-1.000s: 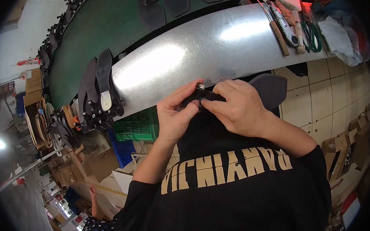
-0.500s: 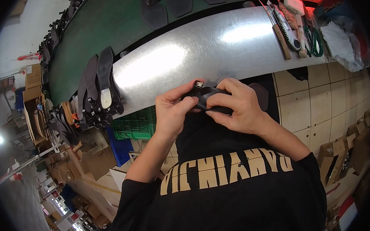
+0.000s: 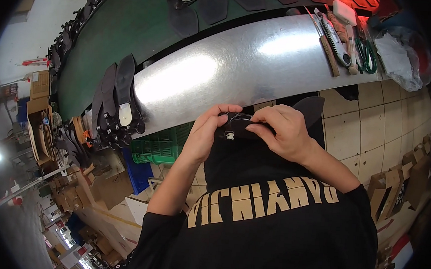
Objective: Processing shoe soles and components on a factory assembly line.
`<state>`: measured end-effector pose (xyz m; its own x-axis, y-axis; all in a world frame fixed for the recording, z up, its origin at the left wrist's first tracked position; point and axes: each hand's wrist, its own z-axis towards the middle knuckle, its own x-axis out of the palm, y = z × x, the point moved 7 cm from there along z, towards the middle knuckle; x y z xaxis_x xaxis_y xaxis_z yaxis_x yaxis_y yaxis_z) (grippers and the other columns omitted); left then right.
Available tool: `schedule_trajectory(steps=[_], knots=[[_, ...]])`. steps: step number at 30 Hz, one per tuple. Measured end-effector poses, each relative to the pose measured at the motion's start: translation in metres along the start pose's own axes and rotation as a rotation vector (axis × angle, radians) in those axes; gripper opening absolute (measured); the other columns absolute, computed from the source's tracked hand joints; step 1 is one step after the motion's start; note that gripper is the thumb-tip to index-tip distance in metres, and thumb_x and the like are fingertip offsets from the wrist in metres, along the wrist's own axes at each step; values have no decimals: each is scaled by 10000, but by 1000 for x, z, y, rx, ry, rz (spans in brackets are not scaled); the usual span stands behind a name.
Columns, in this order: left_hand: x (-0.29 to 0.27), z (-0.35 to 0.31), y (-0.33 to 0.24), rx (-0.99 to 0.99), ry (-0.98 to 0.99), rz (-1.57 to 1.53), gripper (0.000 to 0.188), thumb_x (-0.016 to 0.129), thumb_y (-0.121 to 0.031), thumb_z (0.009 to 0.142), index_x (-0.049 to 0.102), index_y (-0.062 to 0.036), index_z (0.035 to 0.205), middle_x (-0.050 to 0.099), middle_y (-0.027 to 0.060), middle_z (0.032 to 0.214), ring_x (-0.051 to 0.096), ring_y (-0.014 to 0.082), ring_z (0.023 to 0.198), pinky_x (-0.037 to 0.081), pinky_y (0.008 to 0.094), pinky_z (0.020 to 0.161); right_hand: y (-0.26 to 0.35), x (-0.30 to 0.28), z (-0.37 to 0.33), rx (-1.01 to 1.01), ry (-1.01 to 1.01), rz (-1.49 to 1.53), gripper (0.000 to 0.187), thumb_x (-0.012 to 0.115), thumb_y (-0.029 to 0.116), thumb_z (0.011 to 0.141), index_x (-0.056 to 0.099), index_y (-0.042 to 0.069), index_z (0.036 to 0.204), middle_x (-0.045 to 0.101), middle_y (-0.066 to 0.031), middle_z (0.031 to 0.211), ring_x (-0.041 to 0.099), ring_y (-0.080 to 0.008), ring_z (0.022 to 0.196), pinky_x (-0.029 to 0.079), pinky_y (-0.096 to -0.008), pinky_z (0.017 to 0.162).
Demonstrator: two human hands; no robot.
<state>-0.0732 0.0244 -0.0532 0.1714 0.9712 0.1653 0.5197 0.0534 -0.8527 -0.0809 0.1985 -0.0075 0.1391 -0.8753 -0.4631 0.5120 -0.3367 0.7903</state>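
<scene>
Just below the front edge of the metal work surface point(image 3: 229, 71), both my hands are on a black strappy sandal point(image 3: 310, 109). Its dark sole sticks out beyond my right hand. My left hand point(image 3: 205, 134) is closed around the strap end, where a small whitish piece shows beneath the fingers. With thumb and fingertips, my right hand point(image 3: 285, 133) pinches a black strap near the middle of the sandal. Parts of the straps are hidden behind my fingers.
Several dark sandals point(image 3: 122, 89) are stacked at the surface's left end. More soles point(image 3: 183, 21) lie on the green belt point(image 3: 98, 41) behind. A utility knife point(image 3: 334, 40), a brush point(image 3: 350, 36) and a clear plastic bag point(image 3: 400, 59) sit at the right. A green crate point(image 3: 158, 148) stands below.
The sandal has been turned, so the whitish piece has gone from above my left fingers to below them. More of the sole shows at the right. My right fingers have shifted along the strap.
</scene>
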Motion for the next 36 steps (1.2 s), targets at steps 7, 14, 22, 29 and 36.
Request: schedule_trajectory(steps=[7, 14, 22, 29, 36], knots=[[6, -10, 3, -158, 65, 96, 294, 462, -183, 970, 605, -28, 1173, 634, 14, 905, 560, 55, 736, 458, 211, 542, 2, 6, -2, 12, 75, -10, 179, 773, 80, 756, 607, 50, 817, 622, -73, 692, 609, -257, 608, 460, -342, 565], [6, -14, 1, -84, 23, 333, 223, 561, -189, 957, 633, -35, 1102, 632, -22, 826, 557, 21, 687, 445, 173, 519, -9, 14, -8, 264, 113, 172, 160, 733, 131, 811, 610, 46, 868, 646, -104, 716, 643, -294, 642, 487, -353, 570], [6, -15, -2, -31, -8, 306, 177, 560, -166, 946, 650, -25, 1003, 574, -19, 678, 487, 31, 524, 383, 196, 434, -24, 22, -7, 474, 262, 460, 136, 733, 122, 823, 710, 17, 905, 698, -96, 728, 668, -139, 645, 496, -277, 588], [7, -9, -15, 256, -36, 397, 172, 560, -155, 928, 663, -25, 972, 593, -13, 685, 489, 45, 539, 360, 214, 429, -33, 26, 6, 510, 387, 543, 177, 728, 179, 833, 712, 10, 882, 688, -79, 700, 626, -120, 622, 479, -275, 607], [-42, -18, -34, 220, -308, -32, 220, 532, -170, 918, 658, 10, 936, 630, 60, 734, 545, 111, 517, 419, 221, 431, -41, -45, 77, -44, -86, -128, 225, 728, 218, 815, 696, 56, 967, 675, -114, 957, 606, -323, 921, 468, -413, 791]])
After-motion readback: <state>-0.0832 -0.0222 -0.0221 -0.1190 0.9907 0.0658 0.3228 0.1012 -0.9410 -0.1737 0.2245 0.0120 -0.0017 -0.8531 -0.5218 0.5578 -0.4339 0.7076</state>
